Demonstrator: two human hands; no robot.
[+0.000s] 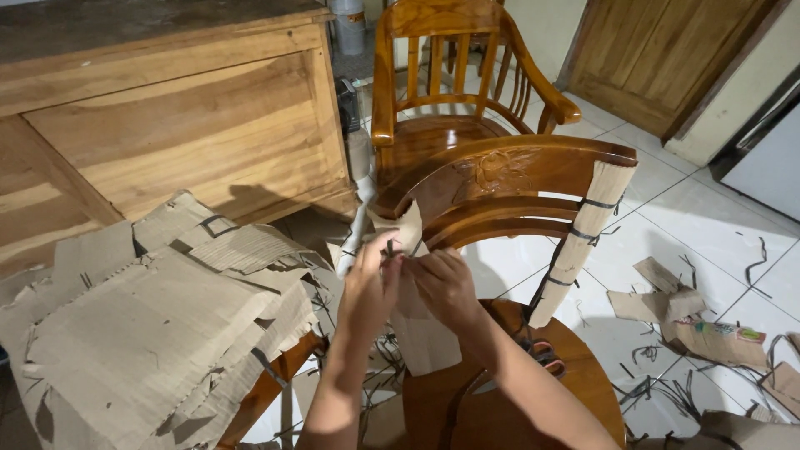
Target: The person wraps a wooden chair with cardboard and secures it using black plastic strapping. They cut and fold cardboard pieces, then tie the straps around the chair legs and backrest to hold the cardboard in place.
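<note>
soft indoor light, glare on white floor tiles (717,225), hands slightly blurred, wide-angle edge distortion.

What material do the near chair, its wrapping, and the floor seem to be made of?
Chair: looks like solid wood with a glossy varnish, since grain, a carved flower and shine show.
Wrapping on its post: seems corrugated cardboard, dull brown, with visible ribs, bound with dark straps.
Floor: probably glazed ceramic tile, white and reflective, with grout lines.
</note>
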